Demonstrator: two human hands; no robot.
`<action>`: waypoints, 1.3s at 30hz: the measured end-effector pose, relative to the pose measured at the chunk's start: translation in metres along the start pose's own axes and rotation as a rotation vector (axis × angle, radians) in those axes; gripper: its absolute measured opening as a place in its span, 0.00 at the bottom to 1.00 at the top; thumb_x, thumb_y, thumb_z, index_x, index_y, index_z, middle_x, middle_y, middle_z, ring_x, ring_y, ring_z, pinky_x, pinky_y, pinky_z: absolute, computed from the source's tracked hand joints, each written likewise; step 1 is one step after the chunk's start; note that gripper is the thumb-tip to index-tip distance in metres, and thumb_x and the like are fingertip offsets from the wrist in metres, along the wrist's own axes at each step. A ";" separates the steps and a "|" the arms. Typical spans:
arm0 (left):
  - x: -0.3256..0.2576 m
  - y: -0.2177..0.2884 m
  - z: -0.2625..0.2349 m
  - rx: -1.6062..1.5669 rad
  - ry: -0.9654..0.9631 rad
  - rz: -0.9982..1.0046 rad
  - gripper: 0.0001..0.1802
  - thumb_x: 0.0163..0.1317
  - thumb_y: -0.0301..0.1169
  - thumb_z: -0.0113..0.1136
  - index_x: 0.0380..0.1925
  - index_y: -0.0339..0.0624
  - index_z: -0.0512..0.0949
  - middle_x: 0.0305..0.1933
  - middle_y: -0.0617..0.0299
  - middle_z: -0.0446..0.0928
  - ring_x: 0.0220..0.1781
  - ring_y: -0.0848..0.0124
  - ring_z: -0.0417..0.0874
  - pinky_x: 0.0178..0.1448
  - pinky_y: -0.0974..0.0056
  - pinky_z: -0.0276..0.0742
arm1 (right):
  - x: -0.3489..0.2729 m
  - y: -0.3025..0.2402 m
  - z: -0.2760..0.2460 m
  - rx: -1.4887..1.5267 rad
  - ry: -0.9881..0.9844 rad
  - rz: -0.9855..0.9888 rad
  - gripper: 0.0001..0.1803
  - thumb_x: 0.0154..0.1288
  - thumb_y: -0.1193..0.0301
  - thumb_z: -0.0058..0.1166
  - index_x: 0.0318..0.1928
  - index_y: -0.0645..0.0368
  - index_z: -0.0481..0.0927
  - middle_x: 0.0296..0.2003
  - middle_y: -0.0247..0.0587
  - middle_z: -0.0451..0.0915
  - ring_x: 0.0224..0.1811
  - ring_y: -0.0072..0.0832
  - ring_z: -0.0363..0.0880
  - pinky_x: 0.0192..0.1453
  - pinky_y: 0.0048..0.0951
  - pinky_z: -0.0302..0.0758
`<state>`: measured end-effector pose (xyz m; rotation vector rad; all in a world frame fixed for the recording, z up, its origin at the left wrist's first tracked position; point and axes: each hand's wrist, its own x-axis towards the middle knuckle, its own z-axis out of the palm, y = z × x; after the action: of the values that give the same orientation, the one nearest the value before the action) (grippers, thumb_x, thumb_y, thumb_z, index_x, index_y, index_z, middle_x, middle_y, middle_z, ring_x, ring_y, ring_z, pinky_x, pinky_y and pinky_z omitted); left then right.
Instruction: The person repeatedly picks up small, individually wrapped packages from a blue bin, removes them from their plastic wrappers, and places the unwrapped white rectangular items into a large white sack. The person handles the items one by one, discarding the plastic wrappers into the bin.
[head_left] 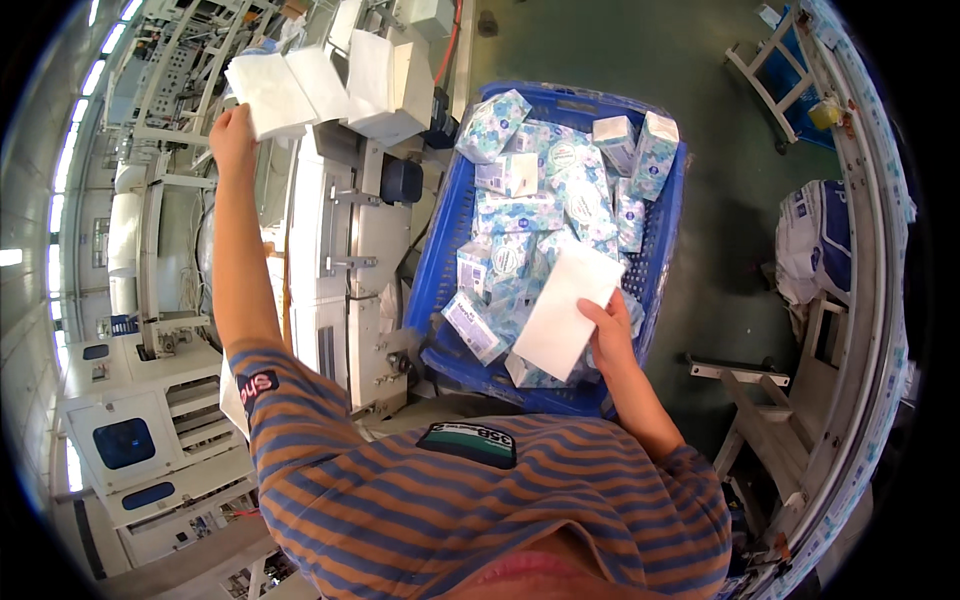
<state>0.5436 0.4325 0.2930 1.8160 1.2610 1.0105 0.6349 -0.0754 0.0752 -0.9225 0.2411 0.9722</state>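
One white paper stack [563, 318] is pinched between your right hand's [612, 338] thumb and fingers, over the blue basket [432, 258], 1 o'clock. Your left hand [233, 138] touches white sheets [268, 95], finger closure indeterminable, arm extended toward 11 o'clock.

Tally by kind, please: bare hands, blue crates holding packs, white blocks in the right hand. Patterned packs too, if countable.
Bare hands: 2 (left hand, right hand)
Blue crate holding patterned packs: 1
White block in right hand: 1
Total: 4
Packs overlap; no exact count.
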 end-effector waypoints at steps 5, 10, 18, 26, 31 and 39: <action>-0.113 -0.009 -0.051 -0.569 -0.287 -0.188 0.10 0.56 0.29 0.49 0.33 0.33 0.73 0.33 0.59 0.76 0.35 0.71 0.77 0.41 0.67 0.73 | -0.016 0.023 0.036 0.046 -0.126 0.093 0.22 0.54 0.76 0.50 0.51 0.63 0.64 0.45 0.42 0.73 0.47 0.32 0.73 0.50 0.31 0.70; -0.246 -0.032 -0.094 -1.124 -0.686 -0.573 0.15 0.56 0.28 0.46 0.41 0.30 0.71 0.41 0.52 0.76 0.43 0.64 0.78 0.49 0.62 0.74 | -0.049 0.076 0.075 0.093 -0.166 0.236 0.21 0.52 0.74 0.53 0.47 0.65 0.65 0.42 0.47 0.73 0.43 0.37 0.75 0.47 0.36 0.73; -0.359 -0.072 -0.160 -0.818 -0.601 -0.620 0.12 0.58 0.31 0.45 0.37 0.36 0.72 0.34 0.61 0.76 0.34 0.73 0.76 0.39 0.70 0.73 | -0.097 0.161 0.103 0.072 -0.292 0.384 0.25 0.53 0.72 0.52 0.52 0.67 0.64 0.44 0.49 0.73 0.43 0.39 0.75 0.46 0.40 0.73; -0.392 -0.028 -0.174 -0.309 -0.773 -0.236 0.12 0.61 0.39 0.48 0.34 0.42 0.71 0.30 0.68 0.72 0.30 0.81 0.71 0.30 0.77 0.68 | -0.126 0.146 0.140 -0.113 -0.360 0.154 0.15 0.59 0.70 0.48 0.46 0.63 0.70 0.39 0.40 0.76 0.38 0.29 0.77 0.41 0.30 0.76; -0.418 -0.051 -0.168 -0.005 -0.725 -0.136 0.13 0.58 0.37 0.54 0.35 0.38 0.74 0.26 0.69 0.70 0.28 0.83 0.68 0.28 0.77 0.65 | -0.147 0.138 0.145 -0.244 -0.233 -0.046 0.30 0.47 0.71 0.61 0.49 0.63 0.59 0.41 0.44 0.72 0.39 0.30 0.75 0.40 0.31 0.76; -0.421 -0.059 -0.165 -0.193 -0.780 -0.372 0.08 0.56 0.32 0.57 0.30 0.38 0.75 0.18 0.73 0.68 0.16 0.86 0.61 0.18 0.79 0.55 | -0.167 0.140 0.140 -0.334 -0.243 -0.258 0.33 0.47 0.73 0.61 0.52 0.63 0.57 0.44 0.43 0.70 0.45 0.29 0.71 0.48 0.30 0.70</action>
<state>0.2796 0.0661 0.2295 1.5090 0.9092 0.1614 0.3993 -0.0372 0.1751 -1.0962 -0.2484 0.8872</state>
